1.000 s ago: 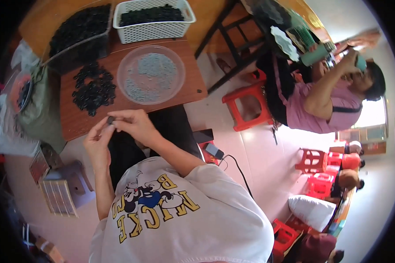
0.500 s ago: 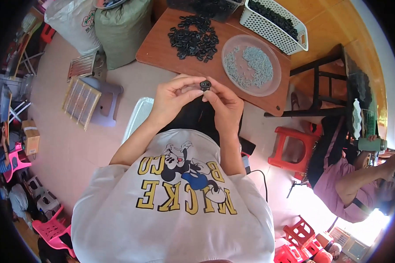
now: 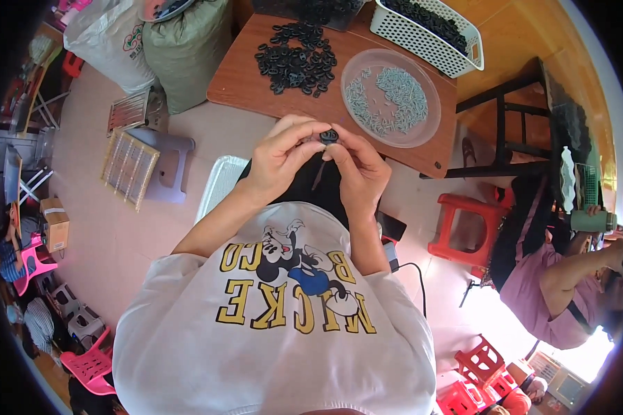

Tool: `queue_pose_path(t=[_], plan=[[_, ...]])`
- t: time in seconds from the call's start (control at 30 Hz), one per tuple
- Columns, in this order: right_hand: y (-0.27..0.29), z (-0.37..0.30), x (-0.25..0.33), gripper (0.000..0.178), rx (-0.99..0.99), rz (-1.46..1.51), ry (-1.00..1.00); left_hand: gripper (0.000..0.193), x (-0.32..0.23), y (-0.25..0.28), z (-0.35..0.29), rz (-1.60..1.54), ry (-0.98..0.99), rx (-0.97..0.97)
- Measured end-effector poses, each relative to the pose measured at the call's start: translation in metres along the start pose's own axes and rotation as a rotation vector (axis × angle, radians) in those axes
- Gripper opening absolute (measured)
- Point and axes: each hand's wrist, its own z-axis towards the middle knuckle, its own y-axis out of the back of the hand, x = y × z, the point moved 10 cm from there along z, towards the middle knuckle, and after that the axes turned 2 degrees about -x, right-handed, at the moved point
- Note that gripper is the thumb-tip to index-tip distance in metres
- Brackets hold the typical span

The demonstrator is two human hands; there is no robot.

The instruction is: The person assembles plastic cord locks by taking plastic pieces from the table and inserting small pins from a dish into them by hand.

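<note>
Over my lap, just off the table's near edge, a small black oval part with openings in it [image 3: 329,136] is pinched between the thumbs and fingers of both hands. My left hand [image 3: 282,158] grips it from the left, its thumb and forefinger meeting at the part. From the other side my right hand [image 3: 358,164] holds it, thumb below and forefinger curled behind. The fingers hide much of the part. On the brown table [image 3: 239,81] beyond lies a loose pile of similar black parts [image 3: 296,68]. Right of it, a round clear tray [image 3: 422,133] holds many small silvery screws [image 3: 403,95].
A white perforated basket [image 3: 432,50] full of black pieces stands at the table's back right, beside a dark bin [image 3: 311,12]. Sacks [image 3: 187,62] and a purple stool [image 3: 176,169] are at left. Red stool [image 3: 467,225] and a seated person [image 3: 554,290] are at right.
Both hands have shifted slightly right with the black part. The part is turned a little, and its lower portion is now more covered by the fingers.
</note>
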Motion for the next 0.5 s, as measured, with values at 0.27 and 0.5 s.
queue_pose_path(t=[0.27,0.5], plan=[[0.0,0.019,-0.017,0.023,-0.087,-0.022,-0.013,0.023,0.022,-0.001,0.017,0.05,-0.053,-0.051],[0.008,0.035,-0.028,0.023,-0.135,-0.028,-0.051,0.029,0.046,-0.007,0.032,-0.047,0.03,0.0]])
